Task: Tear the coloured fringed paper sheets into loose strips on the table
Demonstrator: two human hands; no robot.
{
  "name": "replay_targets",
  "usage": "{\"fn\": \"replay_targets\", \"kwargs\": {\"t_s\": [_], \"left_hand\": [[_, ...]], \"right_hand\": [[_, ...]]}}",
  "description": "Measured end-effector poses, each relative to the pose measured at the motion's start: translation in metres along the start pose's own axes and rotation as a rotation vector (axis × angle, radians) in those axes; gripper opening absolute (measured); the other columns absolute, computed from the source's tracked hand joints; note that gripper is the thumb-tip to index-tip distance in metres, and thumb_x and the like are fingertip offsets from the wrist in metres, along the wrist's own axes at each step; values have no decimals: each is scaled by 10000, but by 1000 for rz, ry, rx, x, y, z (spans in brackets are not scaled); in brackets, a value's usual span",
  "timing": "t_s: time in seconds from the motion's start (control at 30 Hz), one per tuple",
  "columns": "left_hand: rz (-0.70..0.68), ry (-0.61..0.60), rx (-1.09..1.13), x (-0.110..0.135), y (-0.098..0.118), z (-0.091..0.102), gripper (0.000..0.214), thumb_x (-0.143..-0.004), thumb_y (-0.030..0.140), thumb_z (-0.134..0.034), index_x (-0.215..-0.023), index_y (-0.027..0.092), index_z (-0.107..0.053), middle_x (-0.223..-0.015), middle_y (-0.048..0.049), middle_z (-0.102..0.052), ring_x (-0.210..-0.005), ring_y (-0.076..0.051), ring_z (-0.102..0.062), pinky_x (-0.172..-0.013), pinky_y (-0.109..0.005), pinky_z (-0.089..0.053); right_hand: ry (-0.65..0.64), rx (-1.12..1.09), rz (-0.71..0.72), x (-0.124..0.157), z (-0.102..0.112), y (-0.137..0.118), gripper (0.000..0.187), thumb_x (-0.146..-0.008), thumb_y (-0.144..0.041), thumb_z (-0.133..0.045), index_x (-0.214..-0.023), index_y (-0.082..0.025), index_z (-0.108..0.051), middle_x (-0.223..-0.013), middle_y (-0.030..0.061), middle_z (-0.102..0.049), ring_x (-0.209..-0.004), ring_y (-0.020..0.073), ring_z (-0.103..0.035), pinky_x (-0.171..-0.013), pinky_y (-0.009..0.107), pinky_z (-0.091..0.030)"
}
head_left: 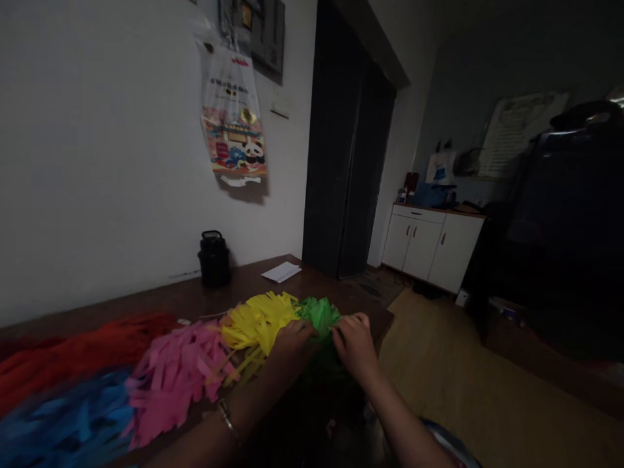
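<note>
A bundle of thin green strips lies on the table between my two hands. My left hand is at its left side, with its fingers curled onto the strips. From the right, my right hand pinches the edge of the same bundle between thumb and fingers. Close beside my left hand spreads a pile of yellow strips. Farther left are pink strips, blue strips and red strips. The dim light hides the fingertips and the lower part of the green bundle.
On the brown table, a black lidded container stands against the wall near a white paper. A printed plastic bag hangs above. The table's right edge is close to my right hand; beyond are a dark door and a white cabinet.
</note>
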State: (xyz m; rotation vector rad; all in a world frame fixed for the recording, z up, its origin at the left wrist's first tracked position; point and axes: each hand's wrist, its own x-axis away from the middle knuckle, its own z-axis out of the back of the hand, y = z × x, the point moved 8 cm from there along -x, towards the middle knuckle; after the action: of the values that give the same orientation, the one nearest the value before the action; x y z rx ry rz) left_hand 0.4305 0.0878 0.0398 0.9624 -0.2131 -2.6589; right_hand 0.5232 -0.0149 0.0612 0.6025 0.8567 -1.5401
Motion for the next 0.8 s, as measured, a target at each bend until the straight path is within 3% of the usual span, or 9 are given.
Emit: {"fn": "replay_targets", "kwargs": {"t_s": [0.2,0.5,0.67,0.8], "left_hand": [[-58,-26,43,0,-6,-9,148,-807,122,-606,-843,230,-701,-867,-21,-691,-856,-205,-613,-764,-321,-454],[-24,-35,56,0,0,-12,193,-886,107,-536,-759,201,-647,-817,-21,-664,-827,-183,-597,-743,-298,-450],[-28,-71,-12,2,2,-21,149,-927,119,-491,-832,167,-594,-857,-17,-619,-847,-190,-579,-768,-324,-445],[-126,-149,-90,6,5,-30,133,-913,86,-498,-913,167,-604,-895,-47,-627,-872,-221,-562,-823,-369,-404]], "right_hand": [[-9,-29,-11,5,-1,4,145,-923,-153,-509,-807,-208,-577,-772,11,-628,-778,180,-578,-888,366,-322],[-27,-64,-18,13,-1,13,168,-942,-162,-480,-826,-213,-590,-783,11,-633,-782,181,-581,-863,365,-333],[-36,-89,-3,22,-3,20,167,-951,-176,-473,-837,-207,-592,-784,14,-630,-776,181,-577,-845,363,-346],[-33,-100,6,28,-3,22,173,-953,-177,-458,-860,-204,-602,-791,23,-636,-782,186,-577,-838,368,-354]]}}
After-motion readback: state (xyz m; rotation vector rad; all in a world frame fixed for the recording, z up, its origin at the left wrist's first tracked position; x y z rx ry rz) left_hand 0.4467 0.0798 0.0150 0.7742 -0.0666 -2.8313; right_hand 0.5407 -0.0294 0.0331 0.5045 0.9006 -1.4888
